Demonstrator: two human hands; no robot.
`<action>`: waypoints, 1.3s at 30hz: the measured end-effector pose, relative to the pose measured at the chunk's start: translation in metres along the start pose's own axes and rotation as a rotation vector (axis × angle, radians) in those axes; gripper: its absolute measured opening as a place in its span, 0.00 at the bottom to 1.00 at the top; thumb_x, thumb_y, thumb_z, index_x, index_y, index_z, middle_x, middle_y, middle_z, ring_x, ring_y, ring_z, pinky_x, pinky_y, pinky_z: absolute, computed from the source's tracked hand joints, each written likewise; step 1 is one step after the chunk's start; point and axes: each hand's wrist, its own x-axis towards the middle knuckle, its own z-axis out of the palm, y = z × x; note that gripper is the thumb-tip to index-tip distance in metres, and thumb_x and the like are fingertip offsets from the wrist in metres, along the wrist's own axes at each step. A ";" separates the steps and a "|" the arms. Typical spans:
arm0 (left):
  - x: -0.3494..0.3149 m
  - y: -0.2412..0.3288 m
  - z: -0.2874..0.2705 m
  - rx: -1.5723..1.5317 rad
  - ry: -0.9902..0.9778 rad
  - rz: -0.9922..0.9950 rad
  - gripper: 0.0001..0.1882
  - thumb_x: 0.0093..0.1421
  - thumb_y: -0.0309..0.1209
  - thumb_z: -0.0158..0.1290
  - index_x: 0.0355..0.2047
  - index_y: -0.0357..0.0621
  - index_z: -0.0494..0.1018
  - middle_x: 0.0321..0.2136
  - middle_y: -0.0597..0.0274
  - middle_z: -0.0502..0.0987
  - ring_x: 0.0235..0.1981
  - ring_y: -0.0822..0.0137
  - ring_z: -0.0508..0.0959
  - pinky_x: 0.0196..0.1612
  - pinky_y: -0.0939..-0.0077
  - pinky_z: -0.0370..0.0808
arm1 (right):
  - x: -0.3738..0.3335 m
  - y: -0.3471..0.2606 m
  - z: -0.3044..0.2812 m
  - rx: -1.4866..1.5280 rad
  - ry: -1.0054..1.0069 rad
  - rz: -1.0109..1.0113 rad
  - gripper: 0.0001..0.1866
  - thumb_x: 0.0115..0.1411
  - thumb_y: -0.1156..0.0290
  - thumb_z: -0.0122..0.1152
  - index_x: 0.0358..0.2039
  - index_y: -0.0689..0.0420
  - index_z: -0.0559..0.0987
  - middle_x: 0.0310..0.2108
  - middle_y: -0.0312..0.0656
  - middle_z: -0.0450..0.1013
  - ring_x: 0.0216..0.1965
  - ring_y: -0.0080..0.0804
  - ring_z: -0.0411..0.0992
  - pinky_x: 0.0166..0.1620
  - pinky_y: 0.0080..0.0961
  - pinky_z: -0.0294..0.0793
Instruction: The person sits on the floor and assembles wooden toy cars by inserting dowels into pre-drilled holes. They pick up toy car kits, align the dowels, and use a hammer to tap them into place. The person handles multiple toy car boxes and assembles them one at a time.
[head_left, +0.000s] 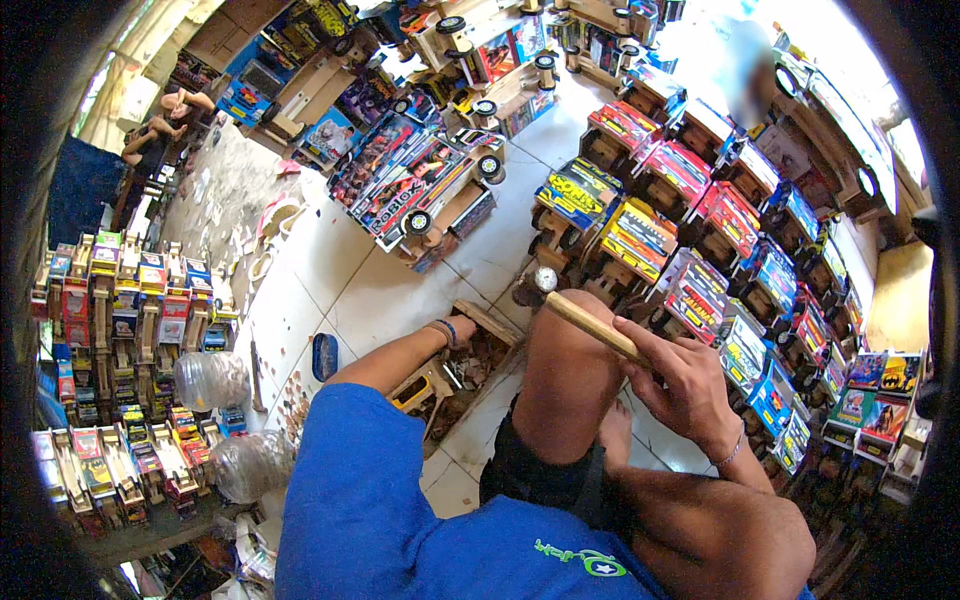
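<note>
My right hand (690, 385) is wrapped around the wooden handle of a hammer (600, 328), held over my bent knee. Its round metal head (545, 280) points away from me, to the left. On the floor beside that knee stands a wooden box (487, 320) with small brownish bits inside. My left hand (461, 332) reaches down at the far side of this box. Its fingers are too hidden to show whether they hold anything. A yellow-framed object (412, 393) leans at the near left of the box, partly behind my arm.
Rows of colourful wooden toy trucks (640, 240) fill the right side. A larger toy truck (415, 190) stands ahead on the white tiles. Stacked small toy trucks (150, 290) and clear plastic jars (212, 381) are at left. A blue oval object (325, 357) lies near scattered bits.
</note>
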 end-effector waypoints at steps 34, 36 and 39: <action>-0.082 0.002 -0.040 -0.798 0.142 -0.261 0.13 0.53 0.38 0.67 0.32 0.43 0.82 0.23 0.64 0.82 0.25 0.69 0.81 0.29 0.72 0.78 | -0.009 0.008 0.009 0.104 0.016 0.075 0.24 0.58 0.74 0.63 0.57 0.56 0.74 0.23 0.47 0.75 0.23 0.42 0.75 0.28 0.36 0.73; -0.082 0.001 -0.039 -0.707 0.138 -0.352 0.14 0.52 0.36 0.67 0.37 0.42 0.82 0.25 0.64 0.82 0.25 0.70 0.81 0.28 0.72 0.78 | -0.010 0.006 0.009 0.109 0.003 0.082 0.24 0.58 0.73 0.62 0.57 0.56 0.74 0.23 0.47 0.76 0.24 0.43 0.76 0.29 0.37 0.73; -0.079 -0.001 -0.041 -0.698 -0.002 -0.290 0.20 0.52 0.41 0.67 0.39 0.41 0.81 0.31 0.60 0.84 0.31 0.67 0.81 0.37 0.70 0.78 | -0.012 0.002 0.010 0.125 0.005 0.085 0.23 0.59 0.73 0.62 0.56 0.56 0.74 0.24 0.47 0.76 0.24 0.43 0.76 0.29 0.37 0.73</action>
